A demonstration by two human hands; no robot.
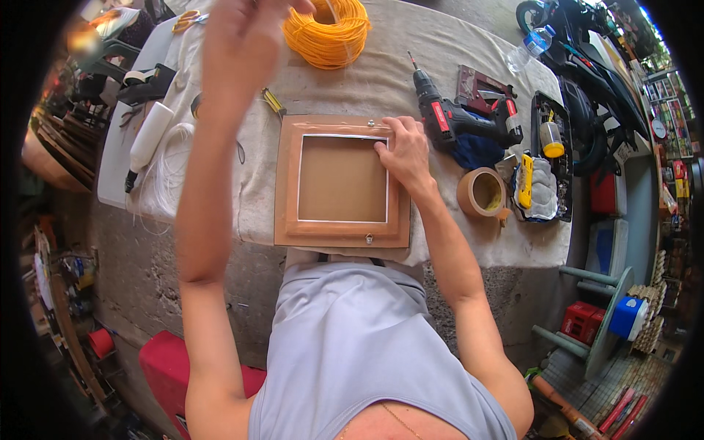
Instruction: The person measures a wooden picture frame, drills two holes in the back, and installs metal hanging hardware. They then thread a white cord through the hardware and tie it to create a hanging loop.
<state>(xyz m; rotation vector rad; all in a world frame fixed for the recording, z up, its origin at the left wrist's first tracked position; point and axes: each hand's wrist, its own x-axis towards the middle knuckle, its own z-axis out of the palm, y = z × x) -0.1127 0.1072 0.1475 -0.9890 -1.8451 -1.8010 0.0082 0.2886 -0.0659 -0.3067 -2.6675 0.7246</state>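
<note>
A brown wooden picture frame (292,183) with a white inner edge and a brown backing panel lies on the cloth-covered table in front of me. Small metal fittings (369,238) sit at its top and bottom rails. My right hand (405,152) grips the frame's upper right side, thumb at the inner edge and fingers over the rail. Reaching far forward, my left hand (253,26) is smeared by motion and partly cut off by the upper edge. It is nearest to a coil of yellow-orange cord (330,33); whether it touches the cord I cannot tell.
Right of the frame lie a cordless drill (440,110), a staple gun (480,88), a tape roll (482,192), a yellow utility knife (525,181) and a black tool case (561,121). On the left are a white bottle (150,139), clear line (172,158) and scissors (188,21).
</note>
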